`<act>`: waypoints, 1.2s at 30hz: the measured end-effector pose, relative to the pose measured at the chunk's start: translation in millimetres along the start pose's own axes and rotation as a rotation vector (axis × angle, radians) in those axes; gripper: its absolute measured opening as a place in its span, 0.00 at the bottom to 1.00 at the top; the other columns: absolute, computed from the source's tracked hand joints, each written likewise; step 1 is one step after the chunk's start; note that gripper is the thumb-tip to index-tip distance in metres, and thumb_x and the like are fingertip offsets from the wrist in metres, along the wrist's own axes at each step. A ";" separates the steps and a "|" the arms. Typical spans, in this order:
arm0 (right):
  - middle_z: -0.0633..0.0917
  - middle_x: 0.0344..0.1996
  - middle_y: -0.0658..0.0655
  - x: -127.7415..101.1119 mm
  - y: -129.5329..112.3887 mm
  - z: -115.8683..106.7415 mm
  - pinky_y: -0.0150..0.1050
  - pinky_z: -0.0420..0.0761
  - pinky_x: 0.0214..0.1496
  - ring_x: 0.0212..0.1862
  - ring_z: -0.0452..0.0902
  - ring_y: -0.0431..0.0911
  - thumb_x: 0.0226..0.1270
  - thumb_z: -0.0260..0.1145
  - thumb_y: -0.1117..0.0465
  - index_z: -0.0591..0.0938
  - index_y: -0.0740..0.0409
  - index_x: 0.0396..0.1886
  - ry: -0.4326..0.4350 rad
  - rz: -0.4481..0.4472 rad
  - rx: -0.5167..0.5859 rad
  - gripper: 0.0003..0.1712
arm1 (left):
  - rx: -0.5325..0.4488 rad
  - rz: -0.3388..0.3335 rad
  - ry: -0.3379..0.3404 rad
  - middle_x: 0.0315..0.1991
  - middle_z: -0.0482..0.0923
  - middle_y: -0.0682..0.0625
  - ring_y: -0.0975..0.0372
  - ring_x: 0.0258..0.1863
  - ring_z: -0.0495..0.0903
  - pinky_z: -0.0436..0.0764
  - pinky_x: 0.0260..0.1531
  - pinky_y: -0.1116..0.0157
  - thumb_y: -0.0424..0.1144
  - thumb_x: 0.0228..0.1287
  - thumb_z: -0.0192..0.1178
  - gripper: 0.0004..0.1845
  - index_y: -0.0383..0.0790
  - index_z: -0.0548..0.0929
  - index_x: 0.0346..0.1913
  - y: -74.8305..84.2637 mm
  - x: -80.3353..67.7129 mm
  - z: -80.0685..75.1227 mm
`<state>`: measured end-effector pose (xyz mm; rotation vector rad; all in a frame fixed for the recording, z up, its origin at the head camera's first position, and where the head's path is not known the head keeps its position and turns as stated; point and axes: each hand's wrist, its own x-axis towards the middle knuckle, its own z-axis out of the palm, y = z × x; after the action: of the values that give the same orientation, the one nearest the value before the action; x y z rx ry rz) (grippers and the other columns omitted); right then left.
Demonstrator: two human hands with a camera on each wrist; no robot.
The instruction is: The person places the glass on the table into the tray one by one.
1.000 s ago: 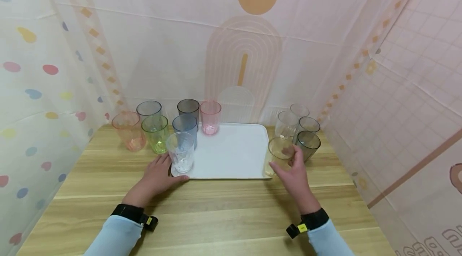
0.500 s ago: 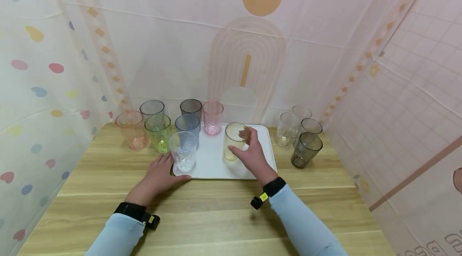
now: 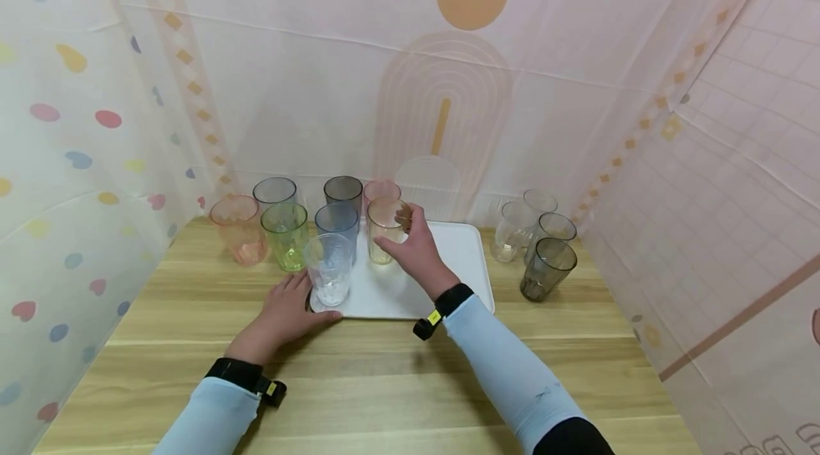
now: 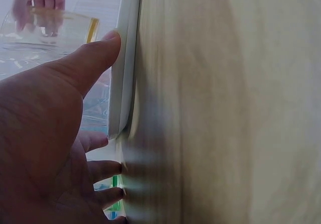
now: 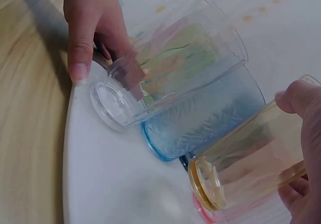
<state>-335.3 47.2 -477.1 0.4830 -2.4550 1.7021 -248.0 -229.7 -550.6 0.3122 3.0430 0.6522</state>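
My right hand (image 3: 419, 248) grips a yellow-tinted tumbler (image 3: 381, 252) over the white tray (image 3: 400, 302), thumb on one side and fingers on the other. It is upright, just in front of the pink tumbler (image 3: 382, 191) and beside the blue one (image 3: 342, 223). Whether its base (image 5: 210, 184) touches the tray, I cannot tell. My left hand (image 3: 282, 312) rests at the tray's front left corner, fingers spread and thumb along the front edge (image 4: 123, 83). Next to it a clear tumbler (image 3: 329, 280) stands on the tray, with a dark grey tumbler (image 3: 342, 188) at the back.
Left of the tray stand an orange tumbler (image 3: 243, 234), a green tumbler (image 3: 288, 245) and a bluish-grey one (image 3: 274, 190). On the right are a smoky grey tumbler (image 3: 544, 277) and several paler ones (image 3: 509, 234). A patterned cloth (image 3: 307, 99) hangs behind the wooden table (image 3: 359, 391).
My right hand has carried the yellow tumbler leftward from the tray's right edge to beside the blue and pink tumblers. My left hand keeps its place at the tray corner.
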 end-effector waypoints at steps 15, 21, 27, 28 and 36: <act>0.75 0.69 0.62 7.7 21.7 14.5 0.50 0.79 0.75 0.72 0.74 0.53 0.69 0.83 0.53 0.63 0.61 0.81 -0.010 0.058 -0.066 0.51 | 0.002 0.003 -0.003 0.83 0.59 0.24 0.25 0.80 0.57 0.59 0.77 0.26 0.74 0.63 0.72 0.67 0.22 0.61 0.83 0.0 1.3 2.1; 0.75 0.71 0.62 8.2 28.3 17.6 0.49 0.79 0.74 0.73 0.74 0.52 0.68 0.83 0.52 0.63 0.62 0.81 -0.008 0.056 -0.084 0.52 | -0.005 -0.001 -0.002 0.83 0.59 0.23 0.24 0.80 0.57 0.58 0.77 0.25 0.74 0.63 0.72 0.66 0.22 0.62 0.83 0.9 0.7 0.4; 0.74 0.72 0.63 8.7 27.9 19.6 0.50 0.79 0.75 0.74 0.73 0.53 0.68 0.84 0.52 0.63 0.62 0.81 -0.005 0.048 -0.092 0.52 | -0.002 0.000 -0.001 0.82 0.59 0.23 0.25 0.80 0.57 0.58 0.77 0.25 0.74 0.64 0.72 0.65 0.21 0.62 0.82 0.2 1.1 -0.2; 0.74 0.72 0.63 8.6 27.7 19.9 0.50 0.79 0.75 0.74 0.73 0.54 0.68 0.84 0.52 0.63 0.62 0.81 -0.004 0.047 -0.092 0.52 | -0.001 0.001 -0.001 0.82 0.59 0.23 0.25 0.80 0.58 0.58 0.77 0.25 0.73 0.64 0.72 0.65 0.21 0.62 0.82 0.0 1.2 -0.3; 0.74 0.73 0.63 8.5 27.1 22.3 0.52 0.78 0.77 0.76 0.72 0.55 0.68 0.84 0.51 0.63 0.61 0.82 -0.001 0.057 -0.101 0.53 | 0.006 0.000 -0.001 0.82 0.59 0.23 0.25 0.80 0.58 0.59 0.77 0.25 0.73 0.63 0.72 0.66 0.21 0.62 0.82 -1.0 0.9 -0.6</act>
<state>-350.1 33.6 -507.0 0.4060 -2.5639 1.5882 -249.1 -230.7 -550.5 0.3128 3.0448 0.6423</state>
